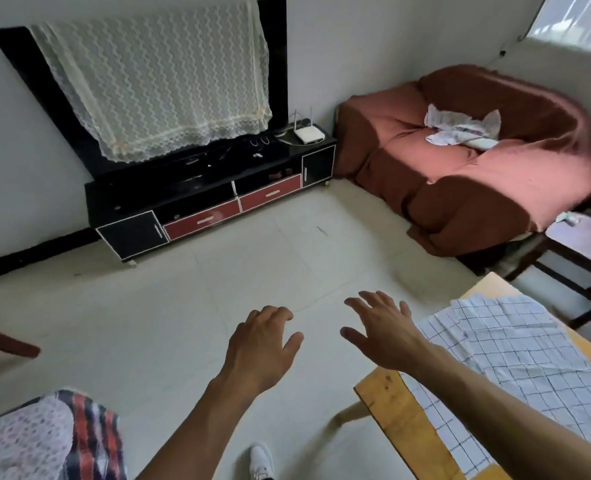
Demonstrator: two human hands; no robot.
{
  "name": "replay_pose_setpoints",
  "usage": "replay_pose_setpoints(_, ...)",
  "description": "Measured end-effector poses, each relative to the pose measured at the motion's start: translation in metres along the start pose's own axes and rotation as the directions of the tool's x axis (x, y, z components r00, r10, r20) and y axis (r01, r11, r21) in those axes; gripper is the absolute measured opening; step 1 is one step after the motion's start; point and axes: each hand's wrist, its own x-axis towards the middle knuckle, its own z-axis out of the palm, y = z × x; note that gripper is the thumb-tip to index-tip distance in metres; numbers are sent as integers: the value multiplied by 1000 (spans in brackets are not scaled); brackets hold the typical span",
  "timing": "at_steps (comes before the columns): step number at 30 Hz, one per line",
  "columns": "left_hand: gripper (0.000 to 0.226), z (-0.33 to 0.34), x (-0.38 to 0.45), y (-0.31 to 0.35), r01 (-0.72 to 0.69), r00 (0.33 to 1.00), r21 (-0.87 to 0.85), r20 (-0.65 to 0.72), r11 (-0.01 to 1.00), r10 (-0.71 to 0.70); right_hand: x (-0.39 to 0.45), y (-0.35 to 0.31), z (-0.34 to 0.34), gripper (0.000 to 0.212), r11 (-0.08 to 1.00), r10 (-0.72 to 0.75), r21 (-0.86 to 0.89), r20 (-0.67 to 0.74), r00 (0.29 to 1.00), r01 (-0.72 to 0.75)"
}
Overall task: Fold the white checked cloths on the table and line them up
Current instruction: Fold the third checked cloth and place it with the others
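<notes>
Lace-covered furniture [27, 441] with a striped cloth sits at the near left, and a black TV stand [211, 199] stands against the far wall. Over the floor at centre, the left hand [263, 348] hovers with fingers loosely curled, holding nothing. Just right of it, the right hand [380, 334] reaches forward, fingers spread, also empty. White checked cloths [515, 358] lie unfolded and overlapping on the wooden table [398, 410] at the near right. A sofa [477, 174] draped in red fills the far right corner.
</notes>
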Motion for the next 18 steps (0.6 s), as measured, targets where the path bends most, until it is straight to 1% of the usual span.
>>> replay_pose_setpoints(3,41,-34,61,-20,-86,996,7,28,996,86,40,-16,-23,62,996,83,46,-43,996,-81)
replay_pose_setpoints(5,40,-53,99,-26,-145,989,2,29,989,145,63,-18,-38,61,989,138,63,-70,988,-134)
replay_pose_setpoints(8,40,-69,147,-24,-236,970,14,69,972,235,89,-11,-46,61,965,247,108,-80,966,-238)
replay_pose_setpoints(12,42,-71,221,-10,-356,925,86,178,931,337,133,18,-50,62,893,422,200,-66,904,-402)
replay_pose_setpoints(16,45,-61,298,13,-458,869,153,285,875,405,183,59,-56,56,865,460,284,-120,880,-414)
replay_pose_setpoints(18,44,-57,332,31,-507,837,170,331,845,436,206,82,-60,55,836,504,319,-126,855,-446)
